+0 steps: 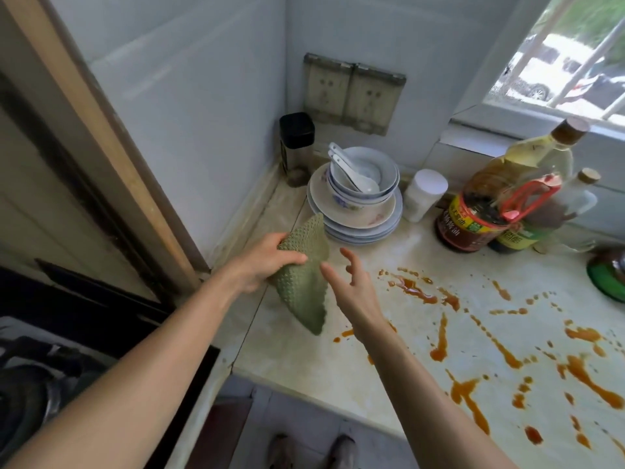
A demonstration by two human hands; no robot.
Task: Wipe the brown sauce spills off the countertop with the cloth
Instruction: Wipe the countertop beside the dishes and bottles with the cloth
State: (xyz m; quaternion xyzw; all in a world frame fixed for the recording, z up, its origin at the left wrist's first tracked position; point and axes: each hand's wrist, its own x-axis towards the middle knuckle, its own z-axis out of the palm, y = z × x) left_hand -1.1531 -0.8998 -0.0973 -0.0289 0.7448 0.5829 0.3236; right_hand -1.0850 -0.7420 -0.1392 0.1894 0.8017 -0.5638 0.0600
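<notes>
My left hand (260,262) grips a green knitted cloth (302,282) and holds it up above the left part of the pale countertop (304,360); the cloth hangs down in a point. Just right of the cloth is my right hand (355,289), fingers spread, holding nothing and almost touching the cloth's edge. Brown sauce spills (500,343) lie in streaks and drops over the middle and right of the countertop, with a few drops (345,335) under my right wrist.
A stack of plates and bowls with spoons (358,194) stands at the back corner beside a black-lidded jar (297,147). A white container (424,194), sauce and oil bottles (490,211) and a green dish (608,272) line the back right. A stove (33,384) sits at left.
</notes>
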